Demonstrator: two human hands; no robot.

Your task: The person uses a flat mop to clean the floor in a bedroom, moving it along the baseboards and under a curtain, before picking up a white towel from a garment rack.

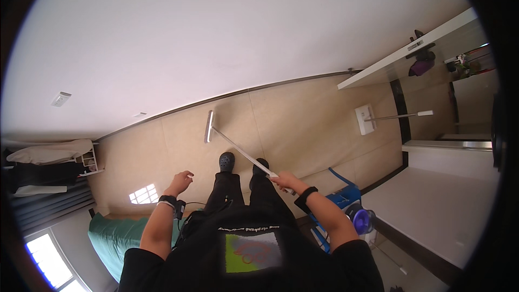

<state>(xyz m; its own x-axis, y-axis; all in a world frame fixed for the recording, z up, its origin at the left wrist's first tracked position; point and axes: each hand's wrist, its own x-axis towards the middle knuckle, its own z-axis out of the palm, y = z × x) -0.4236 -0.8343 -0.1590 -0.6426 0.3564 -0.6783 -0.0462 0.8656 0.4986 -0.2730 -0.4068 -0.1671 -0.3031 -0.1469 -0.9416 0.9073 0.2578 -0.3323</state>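
Observation:
My right hand (285, 181) grips the white upper end of a long-handled broom (239, 149). Its metal pole slants away to the left, and the narrow head rests on the beige tiled floor (300, 113) near the wall. Whether that head carries bristles or a rubber blade is too small to tell. My left hand (179, 183) hangs over the floor with its fingers loosely bent and nothing seen in it. Between the hands are my dark clogs (227, 162), below the broom's pole.
A white long-handled dustpan (366, 120) stands near the doorway, beside an open white door (409, 50). Blue folded frame (344, 194) and purple round appliance (360, 221) lie close to my right arm. Green-covered bed (121, 235) and clothes rack (91, 158) are at left. A white wall (243, 28) runs ahead.

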